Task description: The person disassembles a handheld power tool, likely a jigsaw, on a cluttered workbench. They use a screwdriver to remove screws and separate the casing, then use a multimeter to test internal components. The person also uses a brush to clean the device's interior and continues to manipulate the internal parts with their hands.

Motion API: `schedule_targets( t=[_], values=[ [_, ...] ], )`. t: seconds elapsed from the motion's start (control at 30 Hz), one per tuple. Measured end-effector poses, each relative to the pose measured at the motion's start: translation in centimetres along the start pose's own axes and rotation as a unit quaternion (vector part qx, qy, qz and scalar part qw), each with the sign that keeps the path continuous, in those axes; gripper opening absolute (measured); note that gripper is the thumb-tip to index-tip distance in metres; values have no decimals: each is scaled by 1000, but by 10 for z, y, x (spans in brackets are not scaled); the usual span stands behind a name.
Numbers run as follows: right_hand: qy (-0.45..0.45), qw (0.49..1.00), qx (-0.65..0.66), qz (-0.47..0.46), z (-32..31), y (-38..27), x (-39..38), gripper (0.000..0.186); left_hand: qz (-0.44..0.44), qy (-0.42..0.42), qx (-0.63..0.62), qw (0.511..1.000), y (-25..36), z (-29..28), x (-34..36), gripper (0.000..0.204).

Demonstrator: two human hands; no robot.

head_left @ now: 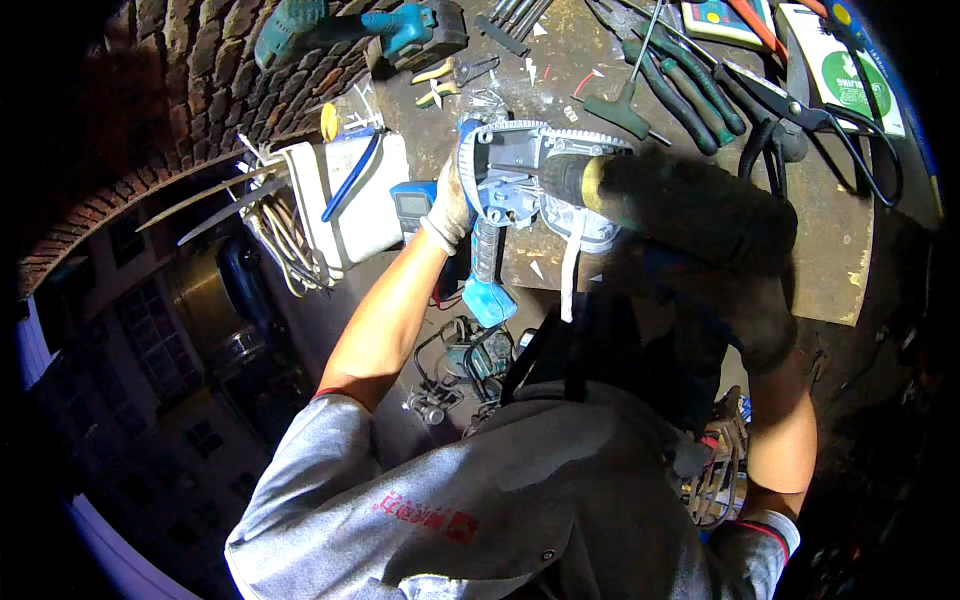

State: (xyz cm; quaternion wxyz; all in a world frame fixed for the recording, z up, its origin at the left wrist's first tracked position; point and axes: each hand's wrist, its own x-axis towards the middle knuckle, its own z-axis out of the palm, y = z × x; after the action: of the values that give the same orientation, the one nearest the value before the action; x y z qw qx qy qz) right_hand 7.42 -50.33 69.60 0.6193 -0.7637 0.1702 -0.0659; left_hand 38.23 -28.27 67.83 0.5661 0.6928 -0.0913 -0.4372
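Observation:
My left hand (452, 205), in a whitish glove, is closed on the left edge of an opened blue and grey power tool housing (512, 205). Its inner ribs and fittings face up, and its blue handle (485, 285) points toward me. From the right, a dark power drill (700, 205) with a yellow ring behind its nose reaches into the housing, its thin bit lying over the inner parts. My right hand (765, 320), gloved and deep in shadow, is wrapped round the drill's grip. A white strip (570, 275) hangs from the housing's near edge.
On the workbench (835, 270) lie green-handled pliers (690, 95), black-handled scissors (815, 115) and a green T-handled tool (620, 115). A teal cordless tool (400, 35) lies at the far left. A white container (365, 200) with cables stands left of my hand.

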Motion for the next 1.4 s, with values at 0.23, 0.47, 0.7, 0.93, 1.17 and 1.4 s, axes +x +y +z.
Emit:
schedule_targets(
  t=[0.23,0.47,0.7,0.93,1.17,1.4],
  values=[
    [-35,987,-76,-135,-7,5,-4,42,44,-51,33,997,-3,-5,-1,57],
    [73,958,252,114,0,-25,-16,41,-83,4,-140,987,-1,-5,6,51],
    [30,978,206,11,-8,-48,15,34,-68,-43,-182,980,-11,-18,9,50],
    [38,994,101,-30,-5,-64,28,38,2,4,-93,996,10,18,-8,40],
    [12,994,75,-84,-10,-44,22,46,48,-29,16,998,11,10,-11,38],
    [-44,974,-114,-189,-24,-35,32,48,-51,9,30,998,30,21,-11,42]
  ],
)
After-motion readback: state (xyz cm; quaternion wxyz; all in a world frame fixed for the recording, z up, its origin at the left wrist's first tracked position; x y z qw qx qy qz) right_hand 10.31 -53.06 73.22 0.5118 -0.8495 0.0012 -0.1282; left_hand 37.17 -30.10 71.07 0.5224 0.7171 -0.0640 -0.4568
